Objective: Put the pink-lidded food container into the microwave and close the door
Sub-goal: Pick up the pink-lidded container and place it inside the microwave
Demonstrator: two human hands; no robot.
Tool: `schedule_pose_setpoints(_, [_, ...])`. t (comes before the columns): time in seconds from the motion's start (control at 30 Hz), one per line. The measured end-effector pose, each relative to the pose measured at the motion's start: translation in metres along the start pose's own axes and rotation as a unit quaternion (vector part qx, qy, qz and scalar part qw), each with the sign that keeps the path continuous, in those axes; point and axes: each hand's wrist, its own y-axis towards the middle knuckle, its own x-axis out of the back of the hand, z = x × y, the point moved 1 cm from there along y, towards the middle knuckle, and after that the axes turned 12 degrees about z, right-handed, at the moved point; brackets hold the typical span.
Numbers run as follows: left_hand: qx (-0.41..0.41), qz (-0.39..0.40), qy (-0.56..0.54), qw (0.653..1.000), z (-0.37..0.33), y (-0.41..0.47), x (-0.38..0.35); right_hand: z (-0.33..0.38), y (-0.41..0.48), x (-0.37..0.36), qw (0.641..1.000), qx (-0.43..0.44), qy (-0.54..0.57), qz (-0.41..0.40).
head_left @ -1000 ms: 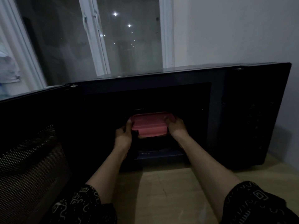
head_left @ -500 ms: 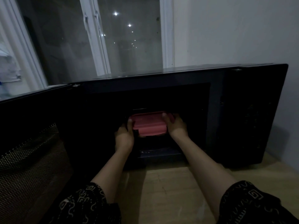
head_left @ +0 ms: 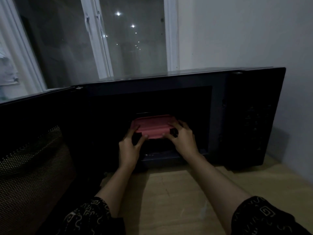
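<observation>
- Head view puts the pink-lidded food container [head_left: 153, 126] inside the dark cavity of the microwave [head_left: 169, 92], just past your fingertips on the far side, its long axis running left to right across the opening.
- Your left hand [head_left: 129, 148] sits at the container's near-left corner and your right hand [head_left: 183, 139] at its near-right corner; both are about equally close, fingers spread and touching the lid and rim, more a loose steadying hold than a clamp (whether the base rests on the cavity floor is too dark to tell).
- Both forearms reach straight in from the near side over the tabletop [head_left: 177, 192], wrists low at the sill.
- The door [head_left: 33, 141] stands swung wide on the left, nearer your left arm, so that hand looks best placed to shut it.
</observation>
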Motion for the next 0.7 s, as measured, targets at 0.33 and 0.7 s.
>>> schedule_pose_setpoints(0.33, [0.006,0.000,-0.022,1.000,0.0024,0.0083,-0.0022,-0.0052,0.0090,-0.0024,1.000,0.021,0.009,-0.011])
schedule_pose_setpoints(0.7, [0.003,-0.033,0.006,0.999,0.0012,0.0017,-0.0046,-0.0027,0.0037,-0.0037,0.999,0.033,0.009,-0.012])
